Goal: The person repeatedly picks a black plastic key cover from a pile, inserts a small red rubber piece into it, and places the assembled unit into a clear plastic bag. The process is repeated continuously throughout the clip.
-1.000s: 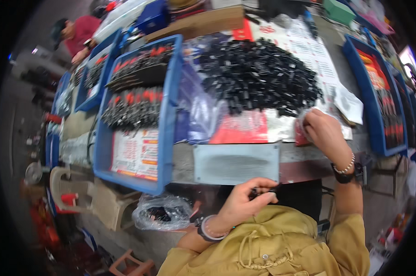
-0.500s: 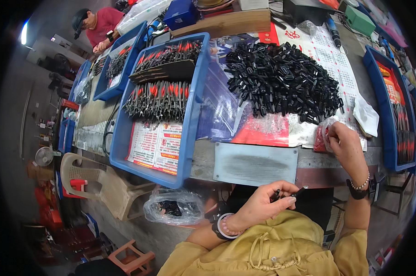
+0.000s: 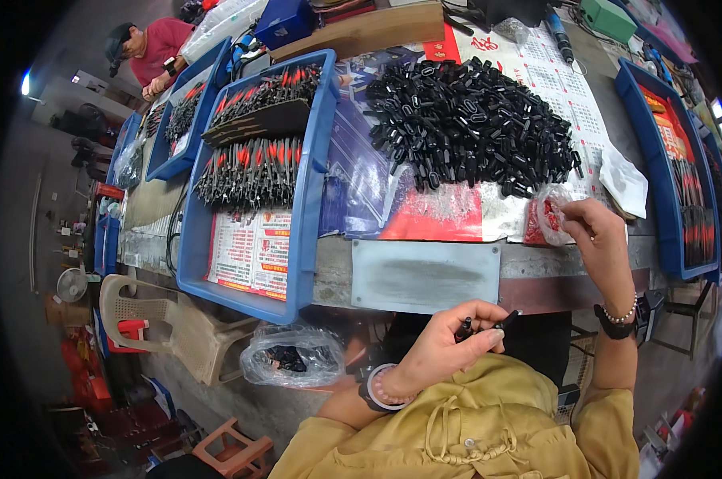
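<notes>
My left hand [image 3: 460, 342] is closed in front of my shirt, holding small black plastic parts. One black piece [image 3: 508, 319] sticks out past the thumb and fingertips, and another black piece [image 3: 464, 329] shows between the fingers. At the table's front edge, my right hand [image 3: 603, 243] has its fingers curled with the tips close together, beside a small clear bag of red pieces [image 3: 546, 221]. Whatever the right fingertips hold is too small to make out. Beyond the hands lies a large heap of black plastic parts [image 3: 472, 128].
A grey-blue plate [image 3: 425, 275] lies at the table's front edge. A blue tray [image 3: 306, 231] with dark, red-marked pieces stands on the left, another blue tray [image 3: 644, 152] on the right. White paper [image 3: 623, 182] lies near the right hand. A person [image 3: 157, 52] sits at the far left.
My right hand has drawn back slightly from the bag, so more of the red pieces shows. The left hand keeps its hold on the black parts. The whole view has shifted a little.
</notes>
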